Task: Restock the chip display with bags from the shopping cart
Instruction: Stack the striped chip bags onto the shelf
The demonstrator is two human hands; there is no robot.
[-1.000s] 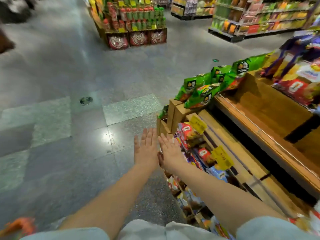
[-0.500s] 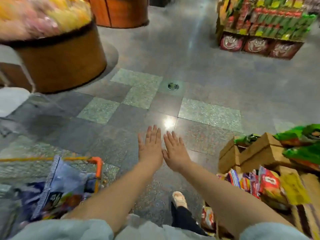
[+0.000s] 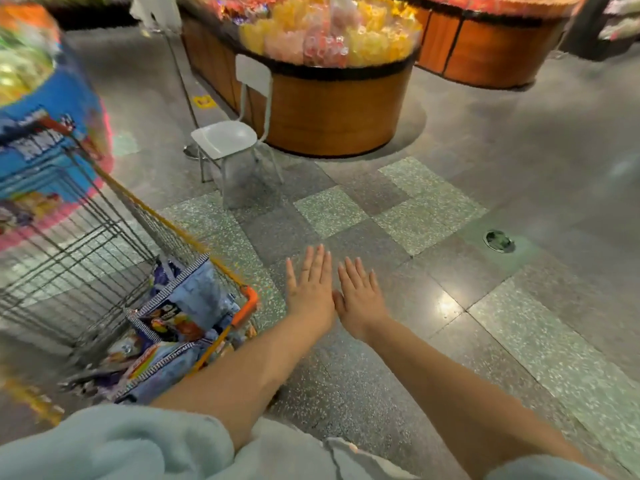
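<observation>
The shopping cart point(image 3: 104, 258) stands at far left, its chip bags point(image 3: 173, 327) heaped at the near end, blurred beyond reading. Beside it the left hand point(image 3: 311, 289) and right hand point(image 3: 360, 296) stretch flat over the floor, each grip slack and empty, probably readying a reach. The chip display is out of view.

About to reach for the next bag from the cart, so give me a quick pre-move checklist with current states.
1. Left hand free, fingers straight, holding nothing: ok.
2. Right hand free, fingers straight, holding nothing: ok.
3. Shopping cart in view, to the left of the hands: ok.
4. Bags left in the cart: ok.
5. Nothing between left hand and cart's orange corner: ok.
6. Chip display in view for placing: not ok, out of frame.
</observation>
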